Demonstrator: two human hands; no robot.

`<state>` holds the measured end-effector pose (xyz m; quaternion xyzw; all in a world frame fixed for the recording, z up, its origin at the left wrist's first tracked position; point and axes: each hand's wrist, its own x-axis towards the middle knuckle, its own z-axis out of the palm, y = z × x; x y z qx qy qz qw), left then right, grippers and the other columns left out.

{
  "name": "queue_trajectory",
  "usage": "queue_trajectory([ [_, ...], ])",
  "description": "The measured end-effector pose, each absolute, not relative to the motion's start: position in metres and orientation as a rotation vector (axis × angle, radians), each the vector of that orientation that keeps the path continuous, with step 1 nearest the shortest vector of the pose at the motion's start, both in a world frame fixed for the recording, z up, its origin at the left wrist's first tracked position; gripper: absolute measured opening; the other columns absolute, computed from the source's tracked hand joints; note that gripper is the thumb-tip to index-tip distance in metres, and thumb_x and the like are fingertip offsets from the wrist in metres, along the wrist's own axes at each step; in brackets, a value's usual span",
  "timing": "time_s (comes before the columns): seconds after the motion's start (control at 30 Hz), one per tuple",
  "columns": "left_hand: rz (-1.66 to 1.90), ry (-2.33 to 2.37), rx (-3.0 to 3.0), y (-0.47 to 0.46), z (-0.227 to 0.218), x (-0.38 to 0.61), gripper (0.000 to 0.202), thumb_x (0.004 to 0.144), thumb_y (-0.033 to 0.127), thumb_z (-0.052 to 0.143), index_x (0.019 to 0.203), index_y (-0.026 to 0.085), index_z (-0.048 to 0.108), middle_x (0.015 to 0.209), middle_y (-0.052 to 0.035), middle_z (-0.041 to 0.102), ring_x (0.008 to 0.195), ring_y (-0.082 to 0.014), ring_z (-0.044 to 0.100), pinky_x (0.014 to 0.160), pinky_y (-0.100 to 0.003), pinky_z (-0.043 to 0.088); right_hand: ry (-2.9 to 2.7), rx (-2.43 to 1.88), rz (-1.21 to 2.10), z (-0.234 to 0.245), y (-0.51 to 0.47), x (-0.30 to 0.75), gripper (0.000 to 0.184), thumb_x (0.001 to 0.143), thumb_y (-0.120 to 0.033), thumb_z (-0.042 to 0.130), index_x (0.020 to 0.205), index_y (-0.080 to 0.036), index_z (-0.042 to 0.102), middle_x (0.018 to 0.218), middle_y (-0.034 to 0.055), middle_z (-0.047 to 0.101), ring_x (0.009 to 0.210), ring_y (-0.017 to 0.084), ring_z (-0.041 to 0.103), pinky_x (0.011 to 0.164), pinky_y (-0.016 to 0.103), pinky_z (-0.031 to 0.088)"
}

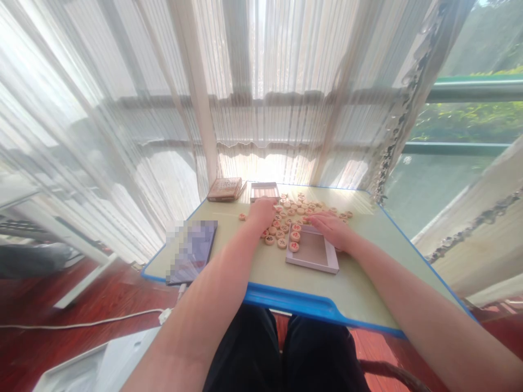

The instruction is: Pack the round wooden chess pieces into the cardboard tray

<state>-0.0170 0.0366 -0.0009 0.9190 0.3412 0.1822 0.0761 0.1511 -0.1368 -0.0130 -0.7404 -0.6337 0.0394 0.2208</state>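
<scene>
My left hand (262, 213) reaches in among the loose Chinese chess pieces (281, 243), round wooden discs with red or black characters. Its fingers curl down and are mostly hidden behind the back of the hand. My right hand (332, 227) lies low over the far right corner of a shallow open box (312, 267), fingers stretched out toward the left, by the pieces. Inside that box, several red-marked pieces (294, 246) stand in a column along its left wall. Whether the right hand touches a piece cannot be made out.
A second shallow tray (264, 186) stands at the table's far edge, beside a brown flat box (224, 189). A tablet-like device (196, 253) lies on the left. The table (261, 267) has a blue rim; sheer curtains (269, 120) hang behind it. A white cable (102, 322) runs at lower left.
</scene>
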Motion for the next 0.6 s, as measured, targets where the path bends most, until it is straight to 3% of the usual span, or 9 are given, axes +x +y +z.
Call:
queue_trajectory([
  [0.13, 0.561, 0.970, 2.712, 0.037, 0.000, -0.017, 0.032, 0.080, 0.013, 0.046, 0.103, 0.020, 0.067, 0.111, -0.0064, 0.062, 0.099, -0.0176, 0.058, 0.092, -0.027, 0.045, -1.766, -2.043, 0.108, -0.013, -0.136, 0.152, 0.060, 0.092, -0.055, 0.019, 0.114, -0.023, 0.065, 0.124, 0.0070, 0.060, 0.120, 0.025, 0.046, 0.105, 0.044, 0.031],
  [0.4, 0.482, 0.981, 2.720, 0.035, 0.002, -0.017, 0.030, 0.079, 0.015, 0.050, 0.101, 0.018, 0.070, 0.104, -0.0079, 0.068, 0.099, -0.0217, 0.060, 0.092, -0.031, 0.045, -1.773, -2.046, 0.093, -0.013, -0.136, 0.151, 0.062, 0.093, -0.055, 0.017, 0.115, -0.022, 0.065, 0.124, 0.0075, 0.060, 0.121, 0.025, 0.046, 0.105, 0.042, 0.030],
  [0.6, 0.785, 0.993, 2.580, 0.029, 0.017, -0.022, 0.039, 0.087, 0.027, 0.044, 0.121, 0.016, 0.058, 0.114, -0.0086, 0.065, 0.101, -0.0193, 0.060, 0.091, -0.029, 0.045, -1.809, -2.045, 0.089, -0.014, -0.135, 0.154, 0.062, 0.093, -0.054, 0.017, 0.115, -0.021, 0.064, 0.124, 0.0073, 0.060, 0.120, 0.025, 0.047, 0.105, 0.042, 0.030],
])
